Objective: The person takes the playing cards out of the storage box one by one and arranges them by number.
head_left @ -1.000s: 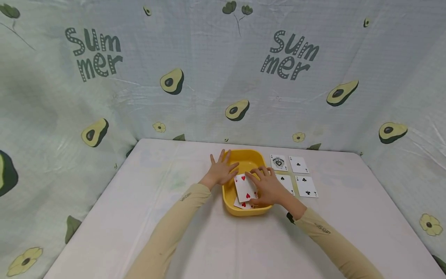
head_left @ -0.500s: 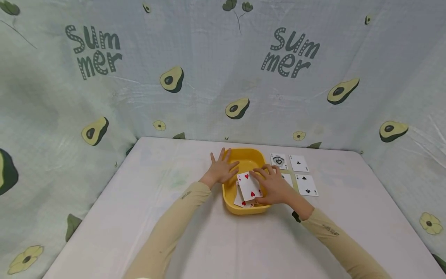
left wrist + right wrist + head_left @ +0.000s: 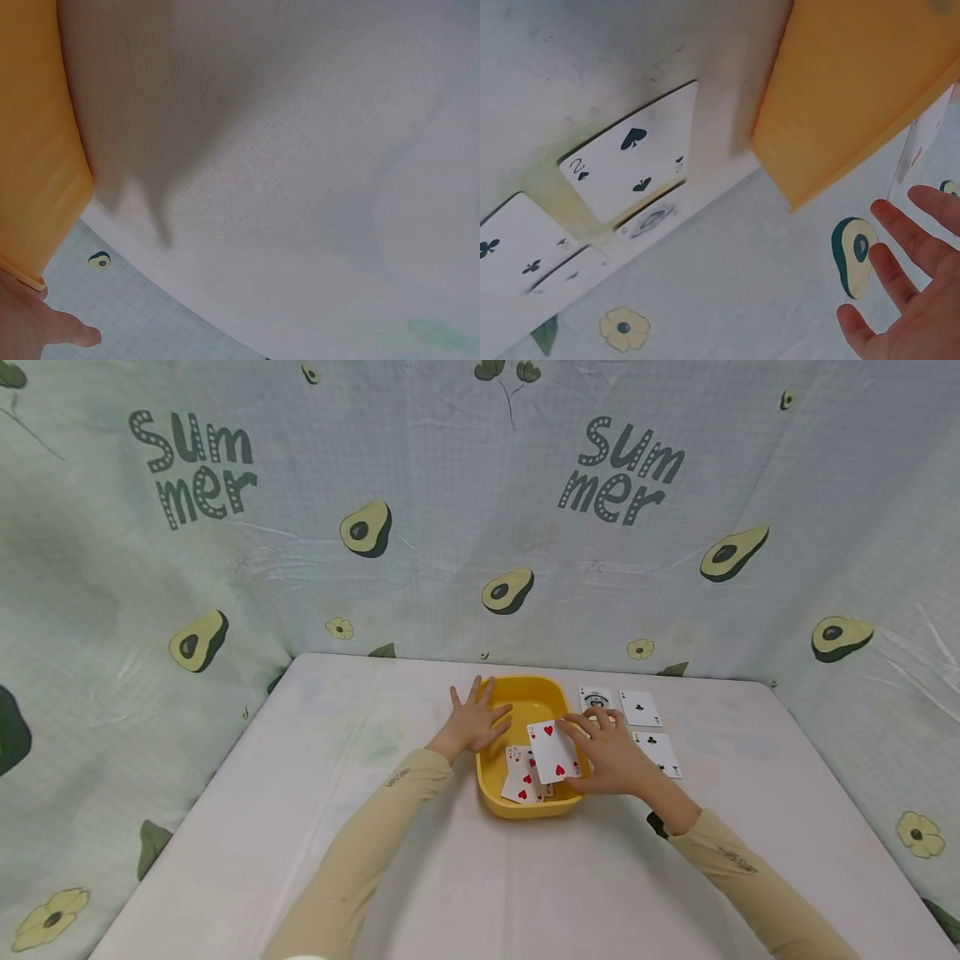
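Over the right part of a yellow plastic tub (image 3: pixel 532 695), my right hand (image 3: pixel 613 758) pinches a two of hearts (image 3: pixel 552 750) by its right side, thumb at the lower edge and fingers at the upper. The card is lifted and tilted above other heart cards (image 3: pixel 517 775) lying on the tub's floor. My left hand (image 3: pixel 472 725) rests on the tub's left rim with fingers spread straight. The left wrist view shows only part of that hand (image 3: pixel 34 319) beside the tub wall (image 3: pixel 37 127). In the right wrist view, the held card (image 3: pixel 924 135) is partly cut off.
Right of the tub, face-up cards lie in two rows: an ace of spades (image 3: pixel 595 697), an ace of clubs (image 3: pixel 640 708), a two of clubs (image 3: pixel 658 752) and a two of spades (image 3: pixel 634 161), hidden behind my right hand in the head view. A patterned cloth (image 3: pixel 435 593) hangs behind the table.
My right hand has raised the two of hearts and shifted it rightward, uncovering more of the heart cards beneath. My left hand has stayed at the rim.
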Tool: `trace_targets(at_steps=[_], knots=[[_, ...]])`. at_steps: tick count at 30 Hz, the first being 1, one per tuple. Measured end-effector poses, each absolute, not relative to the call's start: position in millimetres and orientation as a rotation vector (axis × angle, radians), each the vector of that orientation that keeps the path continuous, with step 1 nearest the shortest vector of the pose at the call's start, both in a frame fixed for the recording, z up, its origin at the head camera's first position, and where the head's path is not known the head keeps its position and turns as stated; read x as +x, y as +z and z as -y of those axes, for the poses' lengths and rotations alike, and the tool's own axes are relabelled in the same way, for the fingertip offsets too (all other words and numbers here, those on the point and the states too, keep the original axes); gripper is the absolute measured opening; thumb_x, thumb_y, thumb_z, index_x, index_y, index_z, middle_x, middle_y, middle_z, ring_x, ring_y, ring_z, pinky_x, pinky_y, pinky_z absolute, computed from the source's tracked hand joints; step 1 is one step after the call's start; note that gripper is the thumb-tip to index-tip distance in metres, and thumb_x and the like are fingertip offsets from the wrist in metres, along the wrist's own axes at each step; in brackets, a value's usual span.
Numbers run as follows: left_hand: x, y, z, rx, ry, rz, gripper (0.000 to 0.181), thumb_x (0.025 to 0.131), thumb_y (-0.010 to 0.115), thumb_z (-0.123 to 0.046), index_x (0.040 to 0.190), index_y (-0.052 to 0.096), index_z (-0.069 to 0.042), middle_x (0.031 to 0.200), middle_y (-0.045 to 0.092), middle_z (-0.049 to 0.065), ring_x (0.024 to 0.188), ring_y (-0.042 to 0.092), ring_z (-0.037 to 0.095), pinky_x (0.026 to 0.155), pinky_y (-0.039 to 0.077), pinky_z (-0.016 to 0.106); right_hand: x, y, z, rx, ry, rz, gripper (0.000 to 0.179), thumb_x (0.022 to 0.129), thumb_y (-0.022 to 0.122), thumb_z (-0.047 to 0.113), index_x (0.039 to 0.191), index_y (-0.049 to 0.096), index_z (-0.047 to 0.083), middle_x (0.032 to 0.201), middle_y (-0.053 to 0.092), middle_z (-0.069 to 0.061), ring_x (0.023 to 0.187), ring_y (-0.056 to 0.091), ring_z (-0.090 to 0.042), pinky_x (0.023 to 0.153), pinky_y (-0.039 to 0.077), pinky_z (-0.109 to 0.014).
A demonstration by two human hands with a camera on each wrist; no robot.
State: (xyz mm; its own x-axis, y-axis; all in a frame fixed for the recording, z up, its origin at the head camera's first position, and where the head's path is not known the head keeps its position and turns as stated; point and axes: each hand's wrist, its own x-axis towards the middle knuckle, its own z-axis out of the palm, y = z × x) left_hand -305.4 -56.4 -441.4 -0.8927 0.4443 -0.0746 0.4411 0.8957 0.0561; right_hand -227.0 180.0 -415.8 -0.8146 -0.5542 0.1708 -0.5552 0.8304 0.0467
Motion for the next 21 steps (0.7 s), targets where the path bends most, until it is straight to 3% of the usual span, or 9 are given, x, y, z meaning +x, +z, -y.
trace_targets(at_steps=[9,21], knots=[[-306,-439,57,0.679,0.044,-2.981,0.046,0.094,0.026,-0.046,0.137,0.034,-0.030,0.151,0.002,0.012,0.138,-0.001,0.038,0.099,0.007,0.069,-227,-409,-199,0.861,0.007,2.791,0.084,0.067,0.068,0.052,0.135,0.037,0.014,0.133,0.044,-0.006,0.118,0.031,-0.030,0.097,0.022,-0.057],[-305,-442,56,0.686,0.079,-2.973,0.047,0.094,0.027,-0.046,0.138,0.034,-0.029,0.151,0.002,0.012,0.138,-0.003,0.038,0.100,0.005,0.068,-222,-405,-233,0.838,-0.033,2.679,0.084,0.062,0.072,0.050,0.130,0.043,0.010,0.126,0.050,-0.007,0.108,0.036,-0.029,0.091,0.025,-0.054]])
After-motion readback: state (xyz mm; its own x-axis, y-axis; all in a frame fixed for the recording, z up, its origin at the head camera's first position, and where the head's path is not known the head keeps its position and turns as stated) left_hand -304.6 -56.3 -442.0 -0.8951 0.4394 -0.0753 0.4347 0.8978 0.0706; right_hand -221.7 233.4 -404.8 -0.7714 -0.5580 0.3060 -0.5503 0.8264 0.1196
